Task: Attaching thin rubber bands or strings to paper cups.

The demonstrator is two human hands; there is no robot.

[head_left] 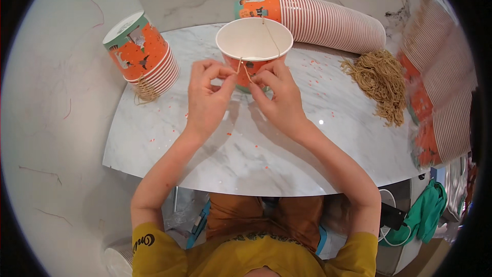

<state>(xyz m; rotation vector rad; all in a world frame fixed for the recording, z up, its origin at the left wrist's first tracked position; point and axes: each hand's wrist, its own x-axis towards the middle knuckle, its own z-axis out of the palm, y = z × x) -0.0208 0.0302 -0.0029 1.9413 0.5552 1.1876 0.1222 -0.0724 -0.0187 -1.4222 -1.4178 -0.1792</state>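
An orange paper bucket point(254, 39) with a white inside stands upright in front of me on the marbled table. A thin tan string point(270, 35) runs from its far rim across the opening to the near rim, where its two ends come out. My left hand point(210, 90) pinches one string end between thumb and forefinger at the bucket's near side. Opposite it, my right hand point(279, 92) pinches the other end. The two ends spread apart from the near rim in an upside-down V. The fingers partly hide the bucket's printed front.
A long nested row of paper buckets point(328, 23) lies behind. At left is an upside-down bucket stack point(148, 54) with tan strings beside it. A heap of tan strings point(382, 82) lies at right, near plastic-wrapped bucket stacks point(435, 82). Orange paper bits dot the table point(256, 169).
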